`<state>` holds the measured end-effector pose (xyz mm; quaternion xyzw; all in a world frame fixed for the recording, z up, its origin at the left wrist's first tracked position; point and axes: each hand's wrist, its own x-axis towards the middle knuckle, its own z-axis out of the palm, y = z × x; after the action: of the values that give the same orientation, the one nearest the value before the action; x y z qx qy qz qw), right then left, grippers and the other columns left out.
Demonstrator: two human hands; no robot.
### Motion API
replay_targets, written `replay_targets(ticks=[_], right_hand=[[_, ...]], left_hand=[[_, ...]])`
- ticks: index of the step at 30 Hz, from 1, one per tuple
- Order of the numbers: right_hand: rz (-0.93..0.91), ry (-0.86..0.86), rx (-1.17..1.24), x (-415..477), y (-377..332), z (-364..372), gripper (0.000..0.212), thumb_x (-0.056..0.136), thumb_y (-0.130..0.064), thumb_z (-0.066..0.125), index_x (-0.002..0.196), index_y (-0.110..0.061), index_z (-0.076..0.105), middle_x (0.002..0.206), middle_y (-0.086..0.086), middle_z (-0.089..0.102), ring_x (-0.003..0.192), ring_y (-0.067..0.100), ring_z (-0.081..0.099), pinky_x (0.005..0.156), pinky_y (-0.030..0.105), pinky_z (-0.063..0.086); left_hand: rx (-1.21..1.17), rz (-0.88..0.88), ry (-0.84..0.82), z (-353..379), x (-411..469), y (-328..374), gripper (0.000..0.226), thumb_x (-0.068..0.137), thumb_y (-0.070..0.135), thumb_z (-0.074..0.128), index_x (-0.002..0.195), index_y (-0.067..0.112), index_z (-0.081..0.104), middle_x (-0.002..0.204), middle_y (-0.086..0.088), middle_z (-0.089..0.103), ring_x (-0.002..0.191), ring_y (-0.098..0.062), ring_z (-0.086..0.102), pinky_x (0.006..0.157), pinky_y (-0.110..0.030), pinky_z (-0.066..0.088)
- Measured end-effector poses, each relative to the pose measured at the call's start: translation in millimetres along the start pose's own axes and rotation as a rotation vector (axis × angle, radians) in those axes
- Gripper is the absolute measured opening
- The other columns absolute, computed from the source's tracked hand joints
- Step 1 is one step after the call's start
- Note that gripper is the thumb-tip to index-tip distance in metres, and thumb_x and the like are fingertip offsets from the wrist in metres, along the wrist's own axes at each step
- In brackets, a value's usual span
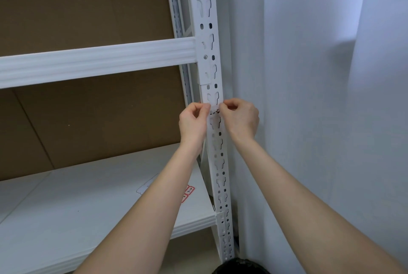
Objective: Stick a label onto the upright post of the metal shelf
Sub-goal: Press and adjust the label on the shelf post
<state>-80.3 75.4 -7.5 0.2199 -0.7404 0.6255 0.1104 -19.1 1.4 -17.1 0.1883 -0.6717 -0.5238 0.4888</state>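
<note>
My left hand point(192, 120) and right hand point(241, 118) each pinch an end of the label point(214, 112), held across the upright post point(218, 163) below the shelf beam point(99, 61). I should hold it level and taut, then press it flat from the middle outward.

head view | faces forward, perhaps slightly down | close to post point(205, 31) | wide-angle
</note>
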Motion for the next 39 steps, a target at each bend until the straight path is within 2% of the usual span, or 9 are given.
replay_targets(ticks=[7,13,15,20,24,28,30,34,39], right_hand=[[-0.001,-0.034,0.019,1,1,0,0.020,0.080,-0.034,0.066,0.095,-0.022,0.071,0.092,-0.008,0.072,0.083,0.011,0.062,0.073,0.022,0.042],[0.035,-0.053,0.047,-3,6,-4,0.021,0.083,-0.016,0.056,0.094,-0.022,0.073,0.091,-0.004,0.073,0.085,0.014,0.064,0.072,0.020,0.041],[0.012,-0.047,0.118,-8,10,-1,0.020,0.084,-0.022,0.061,0.102,-0.021,0.070,0.096,-0.004,0.072,0.088,0.011,0.064,0.075,0.019,0.042],[0.065,-0.152,0.134,-14,6,11,0.049,0.071,-0.049,0.073,0.111,-0.025,0.060,0.103,-0.012,0.064,0.092,0.011,0.060,0.072,0.027,0.044],[0.047,-0.136,0.050,-8,5,13,0.035,0.072,-0.041,0.075,0.099,-0.025,0.058,0.098,-0.010,0.065,0.085,0.015,0.062,0.067,0.027,0.044],[0.027,-0.154,0.116,-6,13,10,0.023,0.080,-0.029,0.072,0.099,-0.023,0.060,0.102,-0.006,0.068,0.085,0.016,0.064,0.073,0.028,0.048],[0.039,-0.167,0.193,-8,14,9,0.026,0.080,-0.027,0.072,0.104,-0.022,0.062,0.103,-0.005,0.067,0.091,0.016,0.065,0.079,0.031,0.051],[0.096,-0.181,0.147,-8,4,11,0.050,0.069,-0.042,0.078,0.110,-0.022,0.057,0.102,-0.008,0.063,0.089,0.014,0.061,0.069,0.027,0.043],[0.089,-0.203,0.139,-6,8,12,0.033,0.077,-0.028,0.074,0.103,-0.021,0.055,0.103,-0.005,0.064,0.084,0.015,0.057,0.073,0.028,0.044]], left_hand=[[-0.043,-0.027,-0.033,-3,0,-1,0.011,0.092,0.018,0.059,0.087,0.010,0.065,0.092,-0.008,0.068,0.087,-0.015,0.062,0.084,-0.031,0.050],[-0.102,-0.055,0.006,-3,-1,-5,0.009,0.091,0.015,0.060,0.087,0.010,0.067,0.099,0.000,0.069,0.093,-0.014,0.066,0.084,-0.027,0.051],[-0.186,-0.079,0.083,-5,-4,-10,0.010,0.092,0.012,0.059,0.090,0.008,0.068,0.104,-0.004,0.070,0.098,-0.018,0.067,0.090,-0.032,0.053],[-0.258,-0.103,0.129,-6,-9,-11,0.012,0.094,0.006,0.054,0.094,0.006,0.066,0.091,-0.007,0.071,0.090,-0.017,0.069,0.086,-0.029,0.056],[-0.179,-0.102,0.159,-6,-3,-13,0.017,0.093,0.011,0.056,0.081,0.019,0.066,0.087,-0.004,0.071,0.087,-0.017,0.070,0.087,-0.034,0.056],[-0.169,-0.106,0.164,-4,-5,-15,0.017,0.093,0.012,0.056,0.081,0.020,0.065,0.089,-0.005,0.072,0.087,-0.018,0.071,0.086,-0.037,0.057],[-0.167,-0.110,0.163,-4,-5,-14,0.017,0.093,0.012,0.056,0.081,0.020,0.065,0.088,-0.004,0.072,0.087,-0.018,0.071,0.087,-0.037,0.056],[-0.146,-0.103,0.163,-4,-4,-13,0.018,0.093,0.013,0.057,0.080,0.022,0.064,0.087,-0.002,0.071,0.087,-0.017,0.069,0.089,-0.039,0.056],[-0.106,-0.094,0.167,-3,-4,-14,0.019,0.092,0.016,0.058,0.078,0.026,0.064,0.089,-0.002,0.072,0.089,-0.018,0.069,0.089,-0.042,0.055]])
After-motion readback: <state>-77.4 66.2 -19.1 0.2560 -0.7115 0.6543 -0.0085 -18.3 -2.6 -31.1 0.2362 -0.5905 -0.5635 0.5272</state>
